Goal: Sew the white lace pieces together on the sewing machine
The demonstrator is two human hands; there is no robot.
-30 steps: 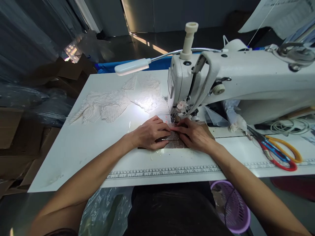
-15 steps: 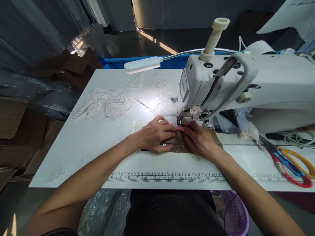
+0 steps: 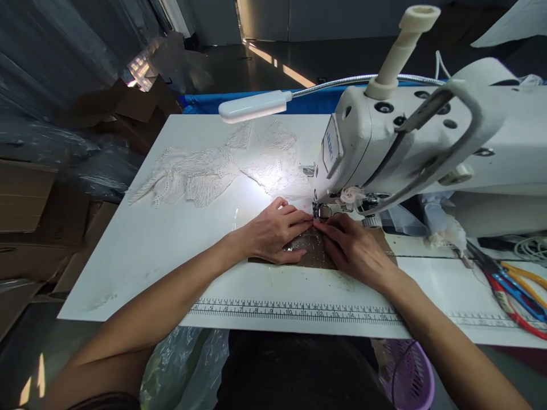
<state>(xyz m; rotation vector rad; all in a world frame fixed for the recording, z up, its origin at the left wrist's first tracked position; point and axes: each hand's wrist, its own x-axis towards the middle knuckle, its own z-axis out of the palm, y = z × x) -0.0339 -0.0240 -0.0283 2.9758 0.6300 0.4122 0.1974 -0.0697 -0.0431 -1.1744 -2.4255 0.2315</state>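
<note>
My left hand (image 3: 276,230) lies palm down on a brown sheet (image 3: 314,253) with a shiny clear layer over it. Its fingers stretch toward the presser foot (image 3: 322,212) of the white sewing machine, thumb held apart. From the other side, my right hand (image 3: 352,245) rests on the same sheet. Its fingertips are pressed together just in front of the foot; whatever lies between them is too small to make out. White lace (image 3: 273,171) spreads behind my left hand, under the lamp's light, and runs toward the needle area.
More lace pieces (image 3: 192,176) lie across the white table (image 3: 141,267). A lamp (image 3: 254,106) hangs above. The machine head (image 3: 354,136) fills the right side. Scissors (image 3: 513,290) lie far right, a ruler strip (image 3: 299,310) runs along the front edge, and a purple basket (image 3: 421,370) stands below.
The view has shifted slightly, so the machine appears larger and further right. Both hands stay at the presser foot, with only slight movement of the fingers.
</note>
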